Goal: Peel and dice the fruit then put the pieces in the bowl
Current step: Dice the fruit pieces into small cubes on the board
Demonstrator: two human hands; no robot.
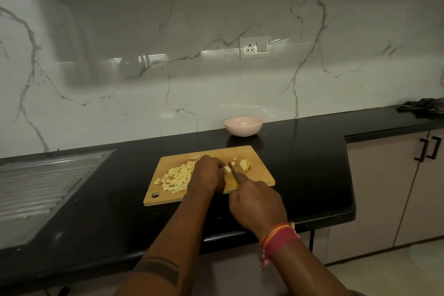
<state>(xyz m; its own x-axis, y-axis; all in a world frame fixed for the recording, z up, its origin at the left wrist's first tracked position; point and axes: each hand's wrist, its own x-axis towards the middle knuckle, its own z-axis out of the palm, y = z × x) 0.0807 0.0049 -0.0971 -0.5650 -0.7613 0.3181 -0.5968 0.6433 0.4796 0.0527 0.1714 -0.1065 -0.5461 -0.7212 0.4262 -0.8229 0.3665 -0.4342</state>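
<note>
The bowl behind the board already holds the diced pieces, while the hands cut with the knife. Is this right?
Not quite. In the head view the bowl is empty; the diced pieces lie heaped on the board. The rest is right.

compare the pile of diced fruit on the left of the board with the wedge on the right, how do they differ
The diced pile is many small pale cubes with no skin showing; the wedge is larger, uncut, and looks to have skin on one side. The pile lies left of the left hand; the wedge lies right of the knife held in the right hand. Both rest on the cutting board, none in the bowl.
</note>
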